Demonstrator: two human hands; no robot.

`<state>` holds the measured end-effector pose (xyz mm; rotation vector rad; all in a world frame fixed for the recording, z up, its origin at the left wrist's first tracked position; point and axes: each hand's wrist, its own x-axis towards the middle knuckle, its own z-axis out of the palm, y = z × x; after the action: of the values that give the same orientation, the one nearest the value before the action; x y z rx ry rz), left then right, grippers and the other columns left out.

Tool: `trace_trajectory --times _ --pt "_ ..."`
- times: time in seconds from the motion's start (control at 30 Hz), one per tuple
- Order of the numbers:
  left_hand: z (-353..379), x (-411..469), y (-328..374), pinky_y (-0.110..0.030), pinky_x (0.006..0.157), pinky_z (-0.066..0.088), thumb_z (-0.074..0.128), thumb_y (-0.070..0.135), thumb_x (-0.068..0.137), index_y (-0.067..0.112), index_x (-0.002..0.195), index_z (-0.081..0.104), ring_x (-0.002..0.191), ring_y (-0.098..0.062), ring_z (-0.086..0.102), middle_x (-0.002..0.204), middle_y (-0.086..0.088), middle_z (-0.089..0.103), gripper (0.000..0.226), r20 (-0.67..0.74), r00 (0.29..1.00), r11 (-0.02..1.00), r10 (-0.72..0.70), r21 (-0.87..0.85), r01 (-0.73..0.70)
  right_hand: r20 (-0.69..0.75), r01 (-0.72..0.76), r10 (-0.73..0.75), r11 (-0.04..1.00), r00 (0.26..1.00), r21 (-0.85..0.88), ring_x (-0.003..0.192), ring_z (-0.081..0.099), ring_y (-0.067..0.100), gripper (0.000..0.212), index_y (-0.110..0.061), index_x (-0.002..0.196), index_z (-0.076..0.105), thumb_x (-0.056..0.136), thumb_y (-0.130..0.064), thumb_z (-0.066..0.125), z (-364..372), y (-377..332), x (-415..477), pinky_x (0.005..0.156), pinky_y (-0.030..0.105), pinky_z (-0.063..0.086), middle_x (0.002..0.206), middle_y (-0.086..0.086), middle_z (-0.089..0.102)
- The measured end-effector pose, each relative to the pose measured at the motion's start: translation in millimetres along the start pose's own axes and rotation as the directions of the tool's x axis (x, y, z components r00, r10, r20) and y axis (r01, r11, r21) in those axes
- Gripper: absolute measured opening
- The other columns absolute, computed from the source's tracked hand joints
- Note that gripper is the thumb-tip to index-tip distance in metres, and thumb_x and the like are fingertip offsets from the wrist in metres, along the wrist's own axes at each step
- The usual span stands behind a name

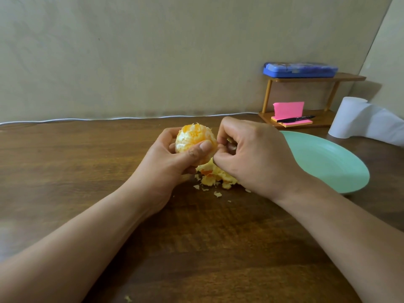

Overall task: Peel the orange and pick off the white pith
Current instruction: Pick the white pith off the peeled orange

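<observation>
A peeled orange (193, 136), with white pith patches on its flesh, is held above the wooden table by my left hand (172, 162), whose thumb and fingers curl round it. Just to its right, my right hand (251, 156) is curled and pinches a small pale scrap of pith (231, 141) between thumb and fingertips, right beside the fruit. Below both hands lies a heap of torn peel and pith (215, 178), with small crumbs scattered around it.
A mint-green plate (328, 162) lies to the right of my hands. Behind it stand a white paper roll (347, 117) and a small wooden shelf (306, 101) with pink sticky notes, a black pen and a blue case. A white cable (87, 119) runs along the wall.
</observation>
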<state>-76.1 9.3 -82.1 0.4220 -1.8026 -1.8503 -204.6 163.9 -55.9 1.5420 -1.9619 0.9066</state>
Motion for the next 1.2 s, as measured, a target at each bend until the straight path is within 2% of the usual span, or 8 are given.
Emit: trace_trajectory --times 0.13,0.27,0.37,0.53,0.77,0.93,1.1,1.2 --pt "-2.1 0.3 1.0 -0.042 0.092 0.06 0.095 0.046 0.072 0.02 0.139 0.059 0.113 -0.03 0.075 0.121 -0.007 0.077 0.081 0.034 0.999 0.999 -0.013 -0.049 0.015 -0.003 -0.053 0.053 0.996 0.999 0.069 0.067 0.062 0.012 0.011 -0.024 0.084 0.065 0.093 -0.021 0.071 0.0 7.0 0.2 0.058 0.039 0.055 0.072 -0.011 0.062" --pt "-1.5 0.5 0.7 -0.045 0.097 0.062 0.09 0.032 0.08 0.013 0.143 0.057 0.116 -0.031 0.075 0.125 -0.012 0.076 0.074 0.069 0.998 0.989 -0.004 -0.148 0.015 0.02 -0.155 0.153 0.977 0.988 0.144 0.072 0.064 0.008 0.009 -0.026 0.101 0.074 0.102 -0.024 0.066 -3.5 13.4 1.8 0.059 0.029 0.054 0.077 -0.013 0.067" --pt "-5.0 1.7 -1.6 -0.052 0.104 0.058 0.089 0.03 0.078 0.015 0.144 0.058 0.12 -0.034 0.073 0.128 -0.013 0.075 0.075 0.089 0.996 0.987 0.002 -0.162 0.012 0.054 -0.163 0.155 0.968 0.986 0.192 0.076 0.067 0.01 0.011 -0.027 0.105 0.076 0.103 -0.032 0.066 -5.0 9.8 1.2 0.064 0.035 0.057 0.08 -0.012 0.069" --pt "-5.4 2.0 -1.3 -0.05 0.1 0.06 0.093 0.031 0.074 0.018 0.143 0.059 0.116 -0.033 0.075 0.124 -0.01 0.077 0.078 0.087 0.996 0.993 0.009 -0.114 0.002 0.1 -0.181 0.165 0.967 0.981 0.179 0.077 0.068 0.009 0.019 -0.028 0.105 0.077 0.1 -0.044 0.069 -7.3 7.8 1.4 0.065 0.037 0.059 0.082 -0.013 0.071" --pt "-6.5 1.0 -1.3 -0.06 0.103 0.057 0.097 0.035 0.073 0.025 0.141 0.059 0.113 -0.032 0.076 0.123 -0.008 0.077 0.078 0.082 0.996 0.999 0.021 0.026 -0.024 0.127 -0.144 0.128 0.981 0.984 0.127 0.069 0.066 0.011 0.015 -0.025 0.097 0.078 0.101 -0.037 0.07 -7.9 9.0 1.2 0.061 0.039 0.056 0.075 -0.01 0.07" --pt "-4.8 -1.8 0.1 -0.051 0.095 0.062 0.09 0.037 0.074 0.028 0.139 0.06 0.108 -0.028 0.078 0.119 -0.007 0.078 0.072 0.081 0.994 0.99 0.079 0.113 -0.088 0.106 -0.116 0.108 0.99 0.988 0.073 0.066 0.064 0.009 0.011 -0.023 0.092 0.077 0.1 -0.03 0.072 -5.1 7.2 0.2 0.058 0.026 0.05 0.072 -0.011 0.067" --pt "-2.2 -3.1 1.0 -0.04 0.09 0.063 0.088 0.033 0.077 0.025 0.139 0.061 0.108 -0.026 0.078 0.118 -0.006 0.079 0.068 0.084 0.991 0.99 0.104 0.092 -0.111 0.026 -0.098 0.097 0.993 0.995 0.058 0.066 0.064 0.01 0.009 -0.022 0.09 0.075 0.098 -0.023 0.074 -1.1 6.3 0.1 0.059 0.034 0.056 0.072 -0.01 0.068" --pt "-3.7 -1.5 -0.3 -0.046 0.095 0.062 0.094 0.03 0.077 0.021 0.14 0.06 0.112 -0.031 0.076 0.122 -0.01 0.077 0.072 0.095 0.993 0.998 0.065 0.013 -0.066 0.014 -0.137 0.136 0.982 0.991 0.132 0.068 0.065 0.009 0.008 -0.022 0.09 0.075 0.098 -0.021 0.074 -1.2 9.8 -0.1 0.059 0.03 0.055 0.075 -0.012 0.068"
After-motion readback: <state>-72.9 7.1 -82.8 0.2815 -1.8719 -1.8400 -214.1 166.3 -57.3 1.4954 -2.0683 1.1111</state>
